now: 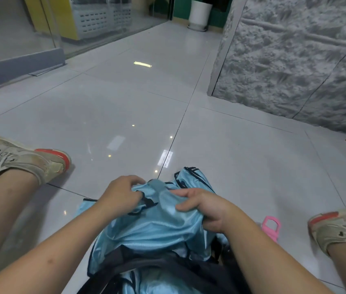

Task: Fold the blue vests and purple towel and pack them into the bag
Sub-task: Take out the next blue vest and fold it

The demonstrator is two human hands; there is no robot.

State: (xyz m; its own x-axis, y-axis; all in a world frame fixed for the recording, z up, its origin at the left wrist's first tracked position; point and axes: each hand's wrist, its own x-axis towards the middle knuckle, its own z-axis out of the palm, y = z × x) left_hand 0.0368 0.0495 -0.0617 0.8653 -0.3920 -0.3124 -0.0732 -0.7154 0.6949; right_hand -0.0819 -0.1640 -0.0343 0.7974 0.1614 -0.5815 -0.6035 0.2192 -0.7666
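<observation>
I have one view only, from a wide-angle camera on the person's head, tipped forward and down over the floor. It sits close above the hands: the left hand and right hand fill the near centre, with both forearms running in from the bottom corners. The lens bends the edges, so a left shoe shows at the left margin and a right shoe at the right. Farther out I see a glass partition far left and a textured grey wall far right.
</observation>
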